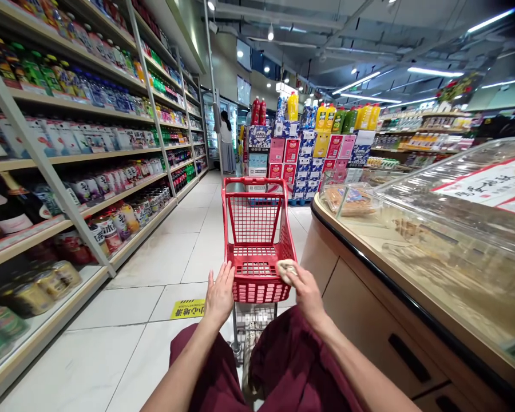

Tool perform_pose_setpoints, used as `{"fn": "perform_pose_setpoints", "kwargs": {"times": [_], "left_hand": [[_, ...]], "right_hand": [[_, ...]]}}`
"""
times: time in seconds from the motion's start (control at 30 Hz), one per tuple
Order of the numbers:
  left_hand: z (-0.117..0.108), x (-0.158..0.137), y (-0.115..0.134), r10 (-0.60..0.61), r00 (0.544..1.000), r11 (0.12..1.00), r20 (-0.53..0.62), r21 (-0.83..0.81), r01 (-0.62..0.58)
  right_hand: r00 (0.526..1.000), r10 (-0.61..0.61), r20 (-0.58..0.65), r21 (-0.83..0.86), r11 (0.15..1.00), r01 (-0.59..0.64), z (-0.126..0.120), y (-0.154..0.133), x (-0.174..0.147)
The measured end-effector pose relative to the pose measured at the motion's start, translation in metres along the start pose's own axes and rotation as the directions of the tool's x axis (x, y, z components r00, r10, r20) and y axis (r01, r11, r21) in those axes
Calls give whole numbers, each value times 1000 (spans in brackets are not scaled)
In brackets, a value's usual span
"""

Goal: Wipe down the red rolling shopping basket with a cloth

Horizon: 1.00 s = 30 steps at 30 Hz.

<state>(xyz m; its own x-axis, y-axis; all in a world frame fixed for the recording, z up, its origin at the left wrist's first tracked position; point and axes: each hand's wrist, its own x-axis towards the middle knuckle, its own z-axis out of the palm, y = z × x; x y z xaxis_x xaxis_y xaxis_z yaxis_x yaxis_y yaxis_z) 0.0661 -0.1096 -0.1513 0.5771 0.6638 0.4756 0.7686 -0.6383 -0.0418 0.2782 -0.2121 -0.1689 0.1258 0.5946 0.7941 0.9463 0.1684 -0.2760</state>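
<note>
A red shopping cart [257, 252] with a grid basket stands right in front of my knees. My left hand [220, 292] lies flat against the basket's near left corner, fingers stretched out and pointing away from me. At the near right corner, my right hand [306, 292] grips a crumpled pale cloth [287, 270] and presses it to the red rim. The basket's visible inside is bare red grid. My legs partly hide the cart's lower frame and wheels.
Drink shelves [124, 149] line the left side. A counter [339, 252] with clear covers runs close along the right. Ahead stand stacked drink boxes [292, 151] and a person [226, 143]. A yellow floor sign [187, 309] lies on the pale tiles [171, 229].
</note>
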Motion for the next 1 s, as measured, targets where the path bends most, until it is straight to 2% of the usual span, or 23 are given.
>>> {"fn": "perform_pose_setpoints", "kwargs": {"times": [0.03, 0.1, 0.17, 0.23, 0.27, 0.33, 0.4, 0.47, 0.53, 0.63, 0.7, 0.77, 0.87, 0.93, 1.0], "left_hand": [[0, -1, 3, -8, 1000, 1000, -7, 2, 8], [1, -2, 7, -27, 999, 999, -23, 17, 28], [1, -4, 8, -14, 1000, 999, -26, 36, 15], [1, -6, 4, 26, 1000, 998, -18, 52, -25], [1, -6, 3, 42, 999, 997, -14, 58, -41], [1, -5, 1, 45, 999, 997, -8, 65, -44], [2, -4, 4, 20, 1000, 998, -2, 66, -20], [3, -2, 9, -5, 1000, 998, -2, 63, 5], [4, -2, 14, -12, 1000, 998, -3, 61, 12], [4, -2, 13, 12, 1000, 997, 8, 72, -12], [3, -2, 9, 31, 999, 996, 13, 83, -32], [3, -2, 7, 32, 999, 996, 12, 87, -33], [4, -1, 10, 14, 1000, 997, 4, 71, -15], [5, -2, 14, 1, 1000, 998, -15, 56, 0], [6, -2, 16, -4, 1000, 999, -30, 51, 5]], "right_hand": [[999, 37, -18, 5, 999, -37, -2, -1, -3], [998, 61, -32, 35, 998, -60, 11, -21, -3], [1000, 7, -11, 62, 998, -7, 36, -49, 2], [994, -105, 19, 49, 993, 104, 53, -63, 9], [988, -151, 30, 30, 988, 150, 54, -61, 11], [984, -175, 40, -29, 984, 176, 40, -40, 10], [995, -103, 19, -105, 989, 104, 18, -12, 3], [999, -24, -23, -168, 986, 20, 5, 2, -3], [998, -31, -47, -171, 985, 23, 12, -8, -5], [990, -140, -21, -102, 985, 137, 42, -41, 3], [979, -202, 8, -67, 977, 202, 49, -46, 8], [985, -175, 5, -81, 981, 175, 38, -29, 5], [999, -9, -43, -154, 988, 2, 11, 6, -7], [997, 35, -68, -161, 986, -46, 10, 6, -11], [998, -16, -61, -115, 993, 9, 26, -16, -7]]}}
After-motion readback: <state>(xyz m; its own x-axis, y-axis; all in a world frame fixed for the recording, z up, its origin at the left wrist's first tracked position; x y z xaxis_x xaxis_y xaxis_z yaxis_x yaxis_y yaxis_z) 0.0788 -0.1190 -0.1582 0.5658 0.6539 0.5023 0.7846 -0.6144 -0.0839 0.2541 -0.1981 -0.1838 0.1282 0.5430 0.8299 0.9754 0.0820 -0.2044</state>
